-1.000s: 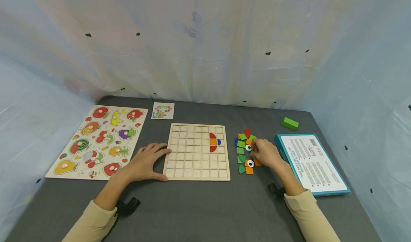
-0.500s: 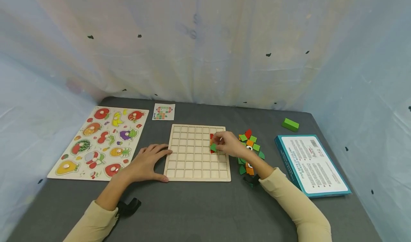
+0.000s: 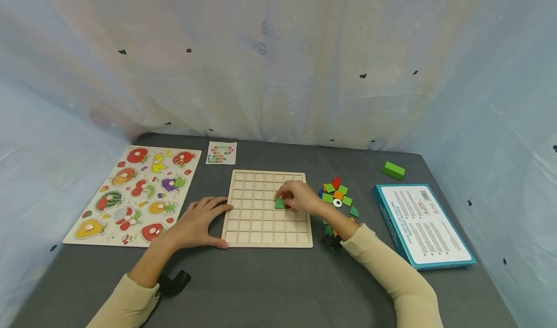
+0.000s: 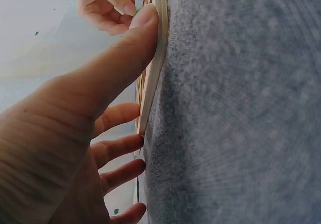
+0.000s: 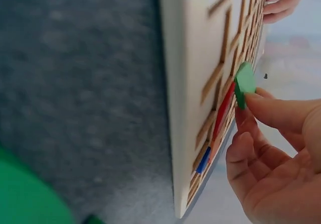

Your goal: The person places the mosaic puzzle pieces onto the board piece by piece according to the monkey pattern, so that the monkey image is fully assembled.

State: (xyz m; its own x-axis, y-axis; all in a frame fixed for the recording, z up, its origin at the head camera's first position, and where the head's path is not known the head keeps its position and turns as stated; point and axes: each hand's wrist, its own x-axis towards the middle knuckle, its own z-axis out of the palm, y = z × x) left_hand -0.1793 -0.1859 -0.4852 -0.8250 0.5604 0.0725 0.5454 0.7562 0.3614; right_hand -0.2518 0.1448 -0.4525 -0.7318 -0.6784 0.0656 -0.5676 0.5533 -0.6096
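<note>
A wooden grid board [image 3: 256, 221] lies flat on the dark table cloth. Along its left edge my left hand [image 3: 196, 224] is spread, the thumb at the near corner and fingertips touching the side. Between thumb and fingers of my right hand [image 3: 300, 196] a green tile with a curved side [image 5: 245, 83] is pinched, just over the board. Beside it, a red tile [image 5: 224, 108] and a blue tile [image 5: 203, 159] sit in the grid in the right wrist view; in the head view my right hand mostly covers them.
Loose coloured tiles [image 3: 338, 195] lie right of the board, some behind my right wrist. Farther right are a blue-edged box [image 3: 426, 226] and a green block [image 3: 393, 170]. A fruit puzzle board [image 3: 130, 197] lies left, and a small pattern card [image 3: 221, 153] behind the grid board.
My right hand has moved left from the loose tiles to the board with the green tile, then slightly farther left past the red tiles. My left hand stays at the board's edge.
</note>
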